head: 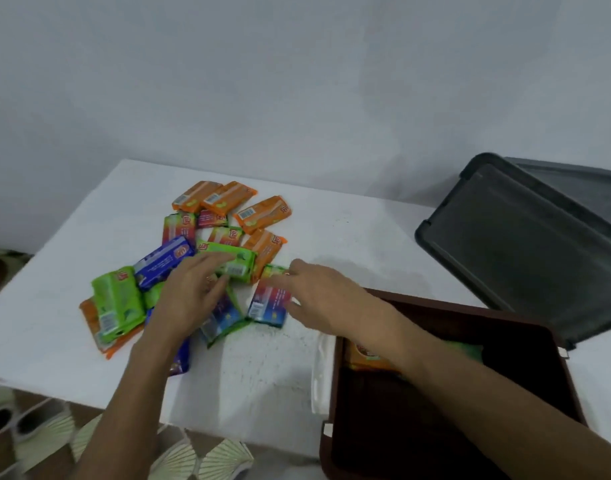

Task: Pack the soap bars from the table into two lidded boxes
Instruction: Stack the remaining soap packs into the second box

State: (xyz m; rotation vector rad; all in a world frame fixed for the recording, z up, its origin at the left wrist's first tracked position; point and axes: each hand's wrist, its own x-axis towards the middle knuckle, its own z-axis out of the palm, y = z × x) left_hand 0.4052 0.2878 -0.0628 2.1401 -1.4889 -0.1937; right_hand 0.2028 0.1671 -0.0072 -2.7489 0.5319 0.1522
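Lower left of the frame shows fan-patterned flooring (54, 434) below the edge of a white, matt, faintly speckled table (349, 233). On the table's left half lies a loose pile of soap bars (224, 233), flat rectangular blocks in glossy crimped plastic wrappers. A lime green bar (117, 303) rests on an orange one (89, 318), with a blue bar (163, 261) behind it, and three orange bars (262, 214) lie along the top of the pile. Several carry white barcode patches and a small round red logo, and the writing is too blurred to read.

The left hand (189, 292) lies on the pile, its fingers stretched over a green bar (241, 263) and its thumb at the bar's near edge; whether it is clamped cannot be told. The right hand (321, 296) is blurred, fingers apart beside a red-to-blue bar (267, 303); a hold cannot be made out.

Lower right, under the right forearm, an open dark brown plastic box (470, 311) with rounded corners holds an orange bar (366, 358). Upper right, a dark grey plastic lid (522, 254) with notched corners lies tilted over a grey box (581, 181)
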